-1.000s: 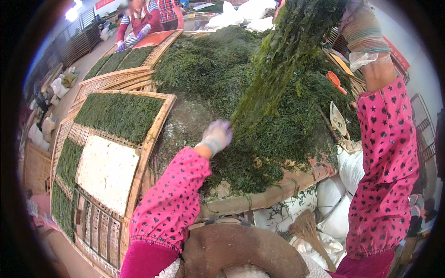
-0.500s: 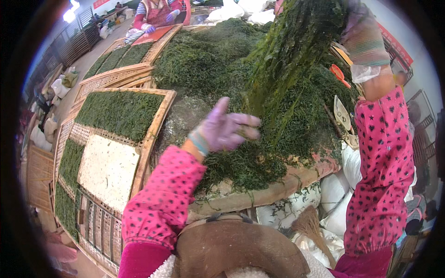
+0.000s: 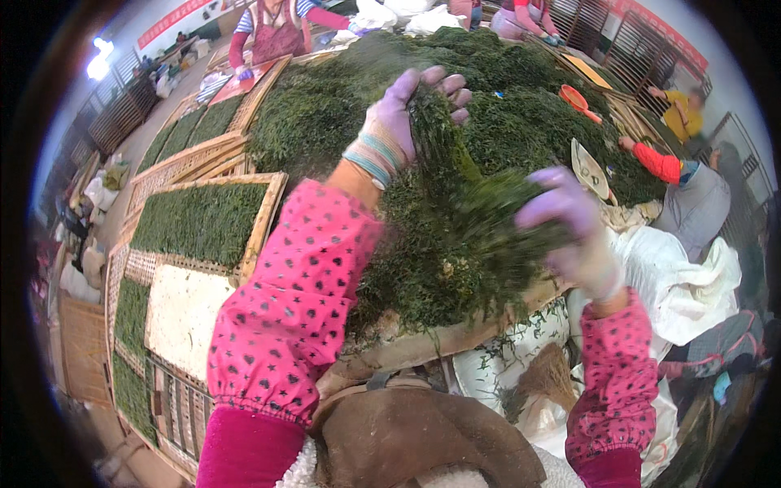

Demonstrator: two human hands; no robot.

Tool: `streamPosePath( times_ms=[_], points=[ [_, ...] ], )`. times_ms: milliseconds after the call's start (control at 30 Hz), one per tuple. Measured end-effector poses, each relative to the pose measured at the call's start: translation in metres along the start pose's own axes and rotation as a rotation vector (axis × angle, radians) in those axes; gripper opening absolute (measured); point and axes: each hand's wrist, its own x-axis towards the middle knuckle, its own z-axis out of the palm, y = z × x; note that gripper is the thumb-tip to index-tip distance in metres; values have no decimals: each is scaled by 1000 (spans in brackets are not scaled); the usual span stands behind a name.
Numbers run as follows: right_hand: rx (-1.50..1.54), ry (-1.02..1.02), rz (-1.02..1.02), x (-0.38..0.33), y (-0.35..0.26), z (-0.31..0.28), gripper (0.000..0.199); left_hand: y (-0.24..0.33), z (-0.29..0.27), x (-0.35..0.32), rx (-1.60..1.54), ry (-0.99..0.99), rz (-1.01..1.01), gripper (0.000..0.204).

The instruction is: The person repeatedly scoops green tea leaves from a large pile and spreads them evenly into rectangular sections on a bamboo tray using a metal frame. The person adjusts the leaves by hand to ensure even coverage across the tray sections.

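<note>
Both hands have dropped since the earlier frame and now meet over the heap (image 3: 342, 114). A clump of green leaves (image 3: 480, 211) hangs between them, above the heap's near edge. The left hand (image 3: 407, 110) grips its top; the right hand (image 3: 569, 220) closes around its lower end. Leaf-filled trays (image 3: 199, 220) lie left.

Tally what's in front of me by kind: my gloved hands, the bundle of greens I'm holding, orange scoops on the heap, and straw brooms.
Gloved hands: 2 (left hand, right hand)
Bundle of green strands held between them: 1
Orange scoop on the heap: 1
Straw broom below the heap's edge: 1
Total: 5
</note>
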Motion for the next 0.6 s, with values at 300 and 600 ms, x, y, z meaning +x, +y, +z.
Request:
streamPosePath(
  times_ms=[300, 600],
  points=[
    [-412, 184, -88, 7, 7, 39, 36, 0, 76, 23, 1507, -233, -19, 43],
    [-548, -3, 97, 47, 31, 110, 54, 37, 139, 47, 1407, -138, 156, 36]
  ],
)
